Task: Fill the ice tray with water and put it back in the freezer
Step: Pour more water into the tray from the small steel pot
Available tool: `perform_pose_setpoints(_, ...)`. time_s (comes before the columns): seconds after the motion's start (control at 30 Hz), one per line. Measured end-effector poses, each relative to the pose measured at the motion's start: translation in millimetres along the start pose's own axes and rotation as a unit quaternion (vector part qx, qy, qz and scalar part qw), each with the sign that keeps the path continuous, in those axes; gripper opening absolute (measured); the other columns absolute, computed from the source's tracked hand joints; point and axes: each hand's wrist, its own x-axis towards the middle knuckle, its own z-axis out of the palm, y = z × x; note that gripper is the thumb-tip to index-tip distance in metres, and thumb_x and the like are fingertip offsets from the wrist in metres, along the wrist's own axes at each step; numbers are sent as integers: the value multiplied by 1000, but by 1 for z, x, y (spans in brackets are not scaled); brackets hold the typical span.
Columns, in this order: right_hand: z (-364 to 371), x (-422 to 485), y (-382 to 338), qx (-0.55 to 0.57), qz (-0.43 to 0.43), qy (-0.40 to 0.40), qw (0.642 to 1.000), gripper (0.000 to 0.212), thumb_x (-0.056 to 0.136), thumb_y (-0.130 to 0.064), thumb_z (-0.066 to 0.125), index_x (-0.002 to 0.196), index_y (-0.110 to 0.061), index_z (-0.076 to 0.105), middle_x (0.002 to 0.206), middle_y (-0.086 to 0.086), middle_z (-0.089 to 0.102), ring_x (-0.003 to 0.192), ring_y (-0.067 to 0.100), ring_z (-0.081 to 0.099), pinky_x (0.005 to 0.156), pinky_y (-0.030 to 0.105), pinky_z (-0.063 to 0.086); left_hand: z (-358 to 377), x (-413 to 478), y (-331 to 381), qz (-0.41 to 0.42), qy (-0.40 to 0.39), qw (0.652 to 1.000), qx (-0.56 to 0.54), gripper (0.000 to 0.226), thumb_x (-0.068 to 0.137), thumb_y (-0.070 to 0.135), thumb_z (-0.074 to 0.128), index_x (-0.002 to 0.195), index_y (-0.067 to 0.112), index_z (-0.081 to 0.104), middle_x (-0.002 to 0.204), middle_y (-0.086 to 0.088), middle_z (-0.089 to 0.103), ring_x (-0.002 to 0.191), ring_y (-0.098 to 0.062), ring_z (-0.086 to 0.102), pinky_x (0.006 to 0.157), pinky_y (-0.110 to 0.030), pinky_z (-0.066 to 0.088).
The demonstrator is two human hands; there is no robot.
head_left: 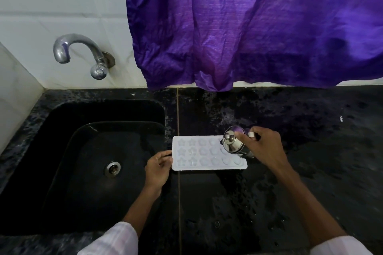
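curtain: big purple curtain [248,27] hanging over the tiled wall, hem just touching the back of the counter

counter: black speckled stone counter [310,172], looks wet in patches

sink: black sink [68,188] on the left with a steel drain [113,168] in the middle, and a chrome tap [78,51] on the wall above it, no water running

ice tray: white ice tray [207,167] lying flat on the counter just right of the sink edge, star and flower shaped cells. Can't really tell which cells have water yet; the right-side ones look a bit glossy.

jug: small lidded steel jug [233,143] tipped over the tray's far right corner, spout end down toward the cells

right hand: right hand [263,143] has its fingers curled round the jug's handle side, thumb reaching toward the lid

left hand: left hand [158,166] pinches the tray's left short edge, thumb on top and fingers curled, keeping it steady

step: I'd say mid-fill, pouring from the jug and not the tap

next: probably work the spout along the rows slowly with a small tilt so the shallow cells don't overflow, then lift the tray dead level for the freezer
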Motion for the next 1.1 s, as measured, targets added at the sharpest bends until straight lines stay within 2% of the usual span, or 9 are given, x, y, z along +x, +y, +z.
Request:
perform_pose_setpoints(0.17,-1,2,0,2,-5,-1,1000,55,80,-40,77,58,-1,45,50,2,41,50,12,36,53,25,35,1,0,2,2,2,1000,-5,22,94,3,65,113,13,69,101,-4,76,96,-18,72,94,-44,57)
perform_pose_setpoints(0.3,-2,3,1,0,-9,2,1000,57,79,-42,77,57,-2,44,50,3,42,50,11,36,51,22,34,1,1,0,6,-1,1000,0,22,93,4,65,112,15,70,99,-2,77,96,-16,73,94,-43,58)
perform_pose_setpoints(0.4,-3,3,2,0,-9,0,1000,58,78,-45,76,58,-2,43,51,6,43,50,12,37,51,30,38,1,1,-1,8,5,1000,4,21,93,7,66,110,18,71,96,1,77,93,-14,73,92,-42,59)
perform_pose_setpoints(0.57,-4,4,2,-4,-6,-1,1000,56,79,-44,76,56,-6,42,50,1,41,50,11,37,52,27,36,1,1,-2,11,4,1000,3,21,93,7,66,108,21,71,96,1,77,94,-14,73,92,-41,58)
perform_pose_setpoints(1.1,3,11,0,10,14,13,1000,55,80,-41,77,56,-7,41,50,1,40,49,10,33,50,18,33,0,4,-7,1,2,1000,-2,20,94,9,66,110,20,70,98,1,77,96,-15,73,93,-43,58)
